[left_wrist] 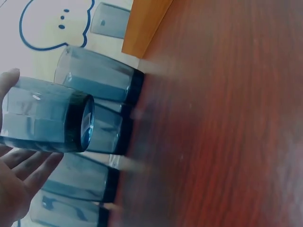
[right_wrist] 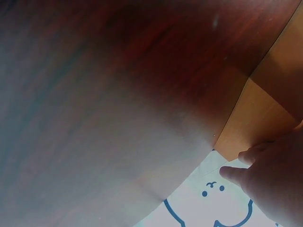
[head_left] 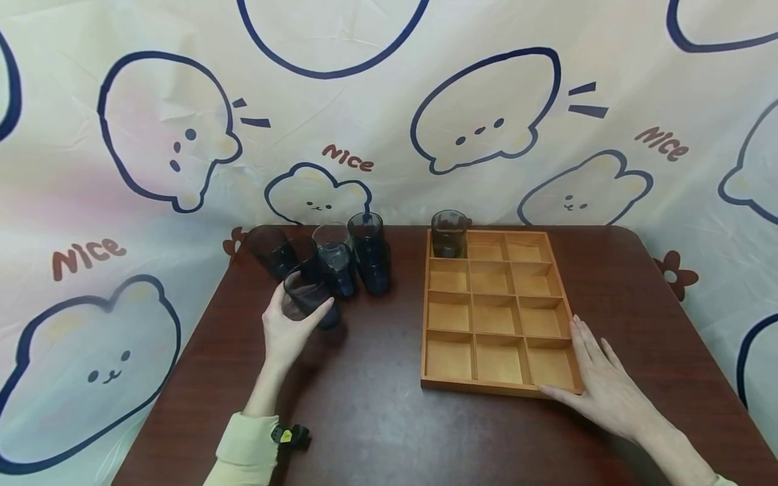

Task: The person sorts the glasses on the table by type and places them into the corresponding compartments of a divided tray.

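A dark blue-grey drinking glass (head_left: 308,291) is in my left hand (head_left: 284,334), the thumb and fingers gripping its sides. Clear of the table in the left wrist view, the held glass (left_wrist: 45,118) lies in front of several similar glasses. On the right, my right hand (head_left: 614,391) rests with straight fingers along the side of a wooden compartment tray (head_left: 480,390), the thumb at its front corner. In the right wrist view, the right hand (right_wrist: 274,179) shows at the tray's wooden wall (right_wrist: 255,118). One smoky glass (head_left: 449,236) stands in the tray's back left compartment.
Several dark glasses (head_left: 372,260) stand grouped at the back left of the brown table (head_left: 377,418), just beyond the held one. A light cloth backdrop (head_left: 389,115) with cartoon outlines hangs behind the table and at its sides.
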`<action>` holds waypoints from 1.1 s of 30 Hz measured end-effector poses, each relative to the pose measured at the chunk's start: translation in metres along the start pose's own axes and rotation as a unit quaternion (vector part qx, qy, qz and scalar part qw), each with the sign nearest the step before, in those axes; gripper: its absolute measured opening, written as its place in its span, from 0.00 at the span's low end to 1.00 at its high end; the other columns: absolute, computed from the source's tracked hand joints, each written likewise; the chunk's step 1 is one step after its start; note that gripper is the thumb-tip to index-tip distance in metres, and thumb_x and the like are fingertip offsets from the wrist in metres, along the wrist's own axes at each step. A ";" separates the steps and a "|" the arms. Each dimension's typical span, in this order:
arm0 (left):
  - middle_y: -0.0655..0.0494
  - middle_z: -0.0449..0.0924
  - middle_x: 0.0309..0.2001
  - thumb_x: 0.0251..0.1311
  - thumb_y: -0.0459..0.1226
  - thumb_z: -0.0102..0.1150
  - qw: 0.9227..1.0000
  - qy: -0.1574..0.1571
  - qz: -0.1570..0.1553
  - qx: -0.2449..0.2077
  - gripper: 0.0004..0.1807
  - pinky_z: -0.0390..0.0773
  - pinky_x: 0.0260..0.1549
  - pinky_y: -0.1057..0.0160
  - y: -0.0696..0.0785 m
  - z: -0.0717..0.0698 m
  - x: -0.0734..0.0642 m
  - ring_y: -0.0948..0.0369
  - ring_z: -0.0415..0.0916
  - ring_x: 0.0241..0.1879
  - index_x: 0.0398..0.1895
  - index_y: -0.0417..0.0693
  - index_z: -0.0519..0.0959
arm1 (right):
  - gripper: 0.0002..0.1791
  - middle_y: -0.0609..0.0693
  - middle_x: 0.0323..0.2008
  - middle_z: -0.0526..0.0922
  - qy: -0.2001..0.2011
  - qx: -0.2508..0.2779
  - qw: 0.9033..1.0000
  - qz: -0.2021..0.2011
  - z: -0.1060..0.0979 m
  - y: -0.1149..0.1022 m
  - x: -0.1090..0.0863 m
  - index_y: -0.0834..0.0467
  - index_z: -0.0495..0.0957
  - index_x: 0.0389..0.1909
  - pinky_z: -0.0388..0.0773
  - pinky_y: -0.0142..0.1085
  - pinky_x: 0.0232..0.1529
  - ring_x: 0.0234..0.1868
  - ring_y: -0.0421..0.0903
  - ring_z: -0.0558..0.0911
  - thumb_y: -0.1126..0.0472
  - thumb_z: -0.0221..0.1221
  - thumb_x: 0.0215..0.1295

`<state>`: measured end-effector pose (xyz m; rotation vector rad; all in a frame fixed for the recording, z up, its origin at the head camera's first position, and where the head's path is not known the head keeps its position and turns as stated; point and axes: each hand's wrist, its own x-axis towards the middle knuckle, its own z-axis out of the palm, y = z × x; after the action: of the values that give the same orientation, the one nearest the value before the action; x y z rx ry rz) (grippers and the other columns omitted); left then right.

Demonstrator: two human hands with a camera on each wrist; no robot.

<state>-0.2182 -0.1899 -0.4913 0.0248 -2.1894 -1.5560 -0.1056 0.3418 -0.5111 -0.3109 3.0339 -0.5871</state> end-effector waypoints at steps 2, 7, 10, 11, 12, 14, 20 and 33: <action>0.43 0.91 0.56 0.51 0.30 0.86 1.000 -0.001 0.008 -0.004 0.45 0.78 0.42 0.83 0.002 0.003 0.000 0.81 0.83 0.42 0.75 0.48 0.78 | 0.73 0.69 0.90 0.37 -0.003 0.002 1.000 0.000 -0.001 0.000 0.000 0.63 0.29 0.89 0.25 0.57 0.90 0.92 0.63 0.41 0.29 0.67 0.70; 0.44 0.92 0.56 0.52 0.32 0.86 0.999 -0.006 0.034 -0.004 0.43 0.78 0.42 0.82 0.010 0.014 0.000 0.80 0.83 0.43 0.74 0.51 0.79 | 0.73 0.69 0.90 0.38 0.003 0.000 1.000 -0.005 -0.002 0.001 0.001 0.63 0.29 0.89 0.24 0.55 0.90 0.92 0.63 0.41 0.30 0.67 0.70; 0.45 0.92 0.56 0.53 0.34 0.86 0.998 -0.016 0.053 -0.005 0.42 0.80 0.43 0.81 0.016 0.021 -0.001 0.78 0.85 0.44 0.74 0.53 0.79 | 0.73 0.69 0.90 0.38 0.005 0.000 1.000 -0.005 -0.001 0.001 0.001 0.63 0.29 0.89 0.22 0.52 0.90 0.92 0.62 0.41 0.30 0.68 0.70; 0.46 0.92 0.55 0.53 0.35 0.86 0.998 -0.019 0.058 -0.003 0.42 0.80 0.43 0.81 0.018 0.024 -0.001 0.77 0.85 0.43 0.74 0.54 0.79 | 0.73 0.69 0.90 0.38 0.006 0.001 1.000 -0.005 -0.001 0.001 0.001 0.63 0.30 0.89 0.22 0.52 0.90 0.92 0.62 0.41 0.30 0.68 0.69; 0.46 0.93 0.54 0.53 0.36 0.87 0.998 -0.022 0.063 -0.002 0.42 0.80 0.42 0.80 0.019 0.027 -0.001 0.76 0.85 0.43 0.74 0.53 0.79 | 0.73 0.69 0.90 0.38 0.005 0.003 1.000 -0.004 -0.001 0.001 0.000 0.63 0.29 0.89 0.22 0.52 0.90 0.92 0.62 0.41 0.30 0.68 0.69; 0.46 0.93 0.53 0.53 0.37 0.87 0.997 -0.031 0.070 0.001 0.42 0.81 0.41 0.80 0.022 0.034 -0.002 0.73 0.86 0.42 0.74 0.53 0.79 | 0.73 0.69 0.90 0.38 0.002 0.005 1.000 -0.002 -0.001 0.001 0.001 0.63 0.29 0.89 0.22 0.53 0.90 0.92 0.63 0.41 0.30 0.68 0.70; 0.48 0.93 0.53 0.53 0.41 0.87 0.994 -0.057 0.087 0.021 0.42 0.81 0.44 0.76 0.033 0.056 -0.003 0.56 0.90 0.45 0.74 0.52 0.79 | 0.73 0.69 0.90 0.37 0.001 0.009 1.000 -0.004 -0.003 0.001 0.001 0.63 0.29 0.89 0.22 0.53 0.90 0.92 0.63 0.40 0.30 0.68 0.70; 0.50 0.93 0.55 0.55 0.47 0.86 0.986 -0.135 0.094 0.020 0.45 0.88 0.56 0.45 0.051 0.101 -0.002 0.53 0.90 0.54 0.76 0.54 0.74 | 0.72 0.70 0.89 0.42 0.031 -0.006 0.999 -0.025 0.002 0.003 -0.001 0.66 0.33 0.89 0.23 0.48 0.91 0.92 0.59 0.41 0.32 0.70 0.68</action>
<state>-0.2412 -0.0808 -0.4728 -0.3913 -2.3495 -1.4801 -0.1051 0.3443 -0.5140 -0.3772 3.0984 -0.5915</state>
